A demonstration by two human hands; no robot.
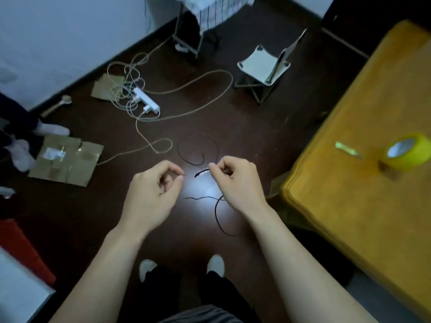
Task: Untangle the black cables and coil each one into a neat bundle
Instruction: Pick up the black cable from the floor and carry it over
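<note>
Our right hand [233, 176] pinches one end of the black cable [216, 214], whose loose loops dangle above the floor [256, 136]. Our left hand [156, 187] curls nearby; we cannot tell whether it holds anything. Nothing looks coiled yet.

- Glossy dark brown floor [256, 136], 1 bright patch of reflected light [205, 186] near the middle.
- Pale wall [58, 31] at upper left.
- Yellow counter [373, 183] at right.
- Small white-seated folding stool [261, 64] further back.
</note>
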